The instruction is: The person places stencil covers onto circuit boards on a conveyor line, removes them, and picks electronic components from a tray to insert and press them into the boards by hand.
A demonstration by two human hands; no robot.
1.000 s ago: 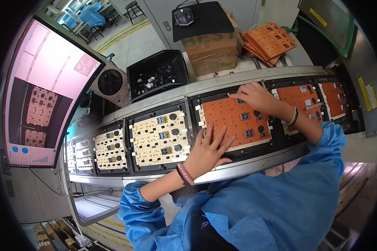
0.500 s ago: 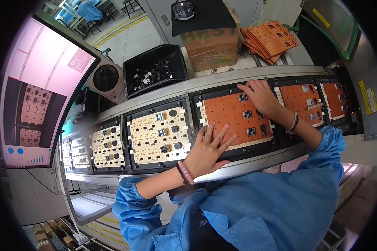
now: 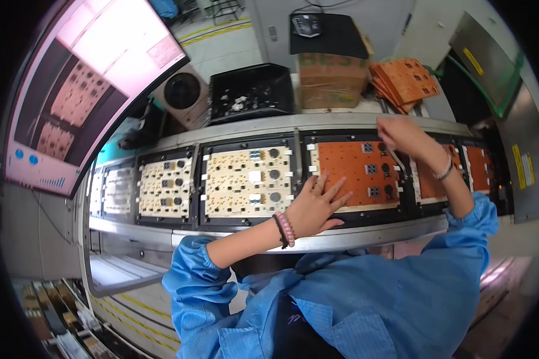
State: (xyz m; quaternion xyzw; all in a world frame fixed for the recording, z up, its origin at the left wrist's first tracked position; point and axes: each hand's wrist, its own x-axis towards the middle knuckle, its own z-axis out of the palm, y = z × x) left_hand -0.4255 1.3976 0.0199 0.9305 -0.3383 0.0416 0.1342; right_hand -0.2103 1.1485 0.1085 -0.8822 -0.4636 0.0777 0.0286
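An orange circuit board sits in a black frame in front of me, with two-digit displays and round black parts along its right side. My left hand lies spread over the board's lower left corner, fingers apart. At the upper right of the board is my right hand, its fingers curled in and slightly blurred. Whatever those fingers hold, if anything, is hidden. Just left of the orange board, a cream circuit board rests in its own black frame.
More framed boards line the conveyor, including a cream one at left and orange ones at right. Behind stand a black bin of small parts, a cardboard box and stacked orange boards. A monitor looms at left.
My right hand has left its flat position on the orange board, moved right and curled up. My left hand stays spread on the lower left. The camera view has shifted.
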